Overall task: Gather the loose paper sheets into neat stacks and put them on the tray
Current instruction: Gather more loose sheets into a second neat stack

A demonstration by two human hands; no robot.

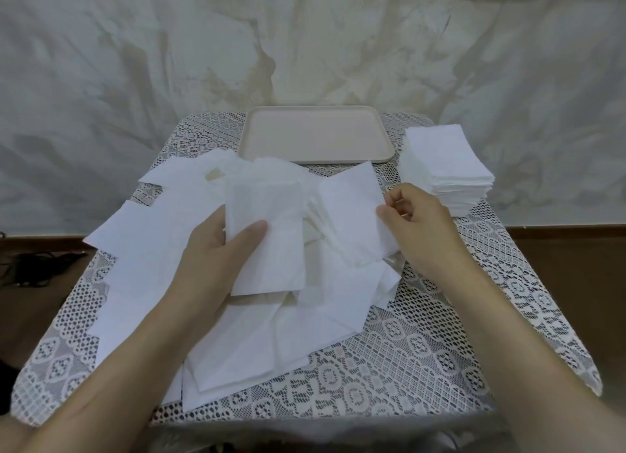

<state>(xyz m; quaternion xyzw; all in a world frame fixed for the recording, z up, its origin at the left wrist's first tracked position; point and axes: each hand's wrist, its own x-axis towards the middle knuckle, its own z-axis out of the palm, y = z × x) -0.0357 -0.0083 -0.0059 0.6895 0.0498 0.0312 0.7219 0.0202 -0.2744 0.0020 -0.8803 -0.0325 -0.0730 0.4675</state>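
The loose sheets lie heaped on the worktop, spreading beneath and between both hands and out to the left of the left hand. That hand holds a single sheet just above the heap, with the thumb on top and the fingers underneath. Just right of it a second sheet lies on the heap, its right edge pinched by the right hand. Beyond both hands, at the far side of the worktop, sits the tray — the heap's far edge reaches its near rim. A neat stack stands beyond and right of the right hand — just beside the tray, apart from the heap.
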